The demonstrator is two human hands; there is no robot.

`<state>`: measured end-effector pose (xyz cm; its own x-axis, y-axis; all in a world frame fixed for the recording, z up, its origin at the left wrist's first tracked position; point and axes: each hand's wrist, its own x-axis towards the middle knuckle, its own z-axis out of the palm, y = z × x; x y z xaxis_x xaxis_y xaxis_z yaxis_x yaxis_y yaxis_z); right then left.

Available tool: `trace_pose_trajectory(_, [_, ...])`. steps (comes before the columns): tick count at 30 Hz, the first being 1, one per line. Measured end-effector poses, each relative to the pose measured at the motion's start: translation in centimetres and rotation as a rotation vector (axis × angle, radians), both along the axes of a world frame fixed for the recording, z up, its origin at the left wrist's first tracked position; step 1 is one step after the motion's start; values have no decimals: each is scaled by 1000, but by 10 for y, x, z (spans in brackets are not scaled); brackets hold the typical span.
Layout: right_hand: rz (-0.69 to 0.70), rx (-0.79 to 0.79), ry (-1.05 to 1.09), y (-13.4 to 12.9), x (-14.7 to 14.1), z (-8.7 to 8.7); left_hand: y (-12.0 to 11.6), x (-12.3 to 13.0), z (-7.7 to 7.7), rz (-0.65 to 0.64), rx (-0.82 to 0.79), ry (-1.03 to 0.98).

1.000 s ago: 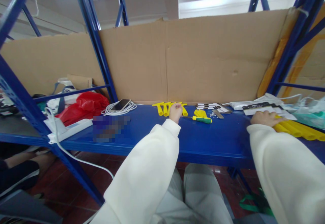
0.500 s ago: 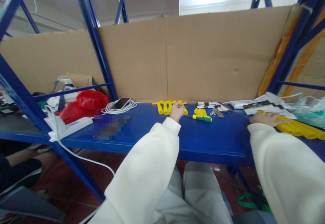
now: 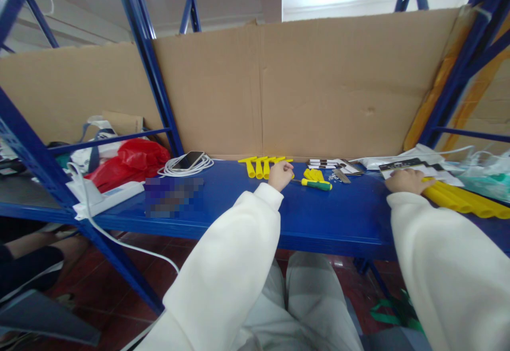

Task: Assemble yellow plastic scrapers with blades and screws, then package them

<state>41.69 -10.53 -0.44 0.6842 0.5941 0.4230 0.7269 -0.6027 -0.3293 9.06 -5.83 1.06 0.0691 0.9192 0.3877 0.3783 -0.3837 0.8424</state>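
My left hand [image 3: 281, 176] is over the right end of a row of yellow T-shaped pieces [image 3: 258, 168], its fingers curled; what lies between them, if anything, is too small to tell. Just right of it lies a green and yellow screwdriver [image 3: 316, 184], with small yellow parts [image 3: 314, 174] behind it. My right hand [image 3: 407, 181] is at the left end of several long yellow tubes [image 3: 466, 198], over a black and white packet [image 3: 422, 168]. Its fingers point toward the tubes, and their tips touch or overlap the nearest end.
Left on the blue table [image 3: 239, 218] are a phone [image 3: 189, 160] on a coiled white cable, a white power strip [image 3: 119, 197] and a red bag [image 3: 137, 160]. Black and white strips [image 3: 322, 164] and a metal piece [image 3: 341, 176] lie near the cardboard wall [image 3: 338, 91]. Blue posts flank it.
My right hand has moved slightly left, from over the yellow tubes to their end. My left hand has shifted a little, still at the right of the T-shaped row.
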Motion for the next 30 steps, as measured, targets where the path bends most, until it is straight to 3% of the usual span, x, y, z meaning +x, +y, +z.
trace_pose_trajectory(6, [207, 138, -71, 1, -19, 24, -4, -2, -4, 97, 156, 413])
trace_pose_trajectory(10, [350, 245, -146, 10, -51, 52, -10, -3, -4, 121, 117, 634])
trace_pose_trajectory(13, [443, 368, -163, 21, -77, 63, -13, -4, -5, 103, 74, 739])
trace_pose_trajectory(17, [570, 445, -150, 36, -103, 48, -13, -5, -5, 100, 87, 797])
trace_pose_trajectory(22, [851, 264, -88, 46, -107, 17, -10, -4, -10, 3, 137, 875])
trace_pose_trajectory(30, [899, 273, 71, 41, -102, 10, -5, -1, -17, -26, 27, 811])
